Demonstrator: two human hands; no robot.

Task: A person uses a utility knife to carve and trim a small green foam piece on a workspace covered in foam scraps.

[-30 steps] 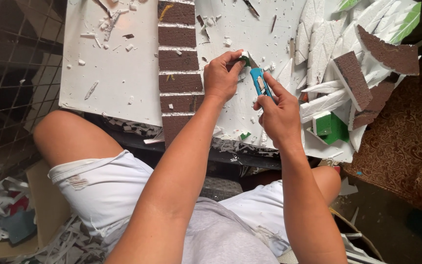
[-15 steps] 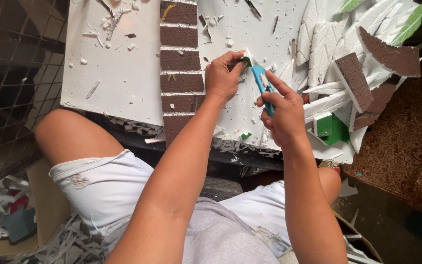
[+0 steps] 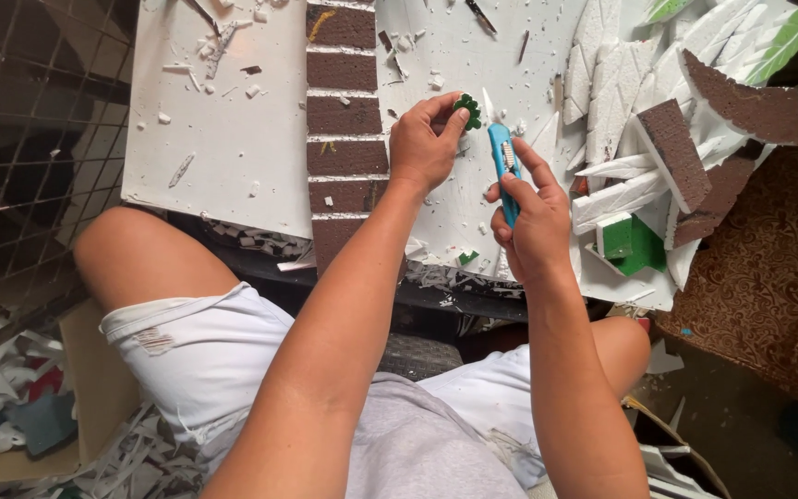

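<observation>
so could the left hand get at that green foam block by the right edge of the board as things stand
Probably not easily. The left hand is pinching a small green piece, and the right hand with the blue utility knife sits between it and the green foam block.

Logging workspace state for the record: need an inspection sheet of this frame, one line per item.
Surface: white foam board across the person's lap, strewn with white crumbs and slivers.
Job's things: small green foam piece pinched in the left hand; blue snap-blade utility knife in the right hand, blade pointing toward the piece.
Clutter: strip of brown brick-pattern blocks; pile of white carved foam offcuts; brown-faced foam wedges; green foam block.
Grippers: left hand closed on the piece; right hand closed on the knife.
Cables: nothing seen.
Surroundings: wire mesh at left; paper scraps on the floor; brown patterned fabric at right.
</observation>
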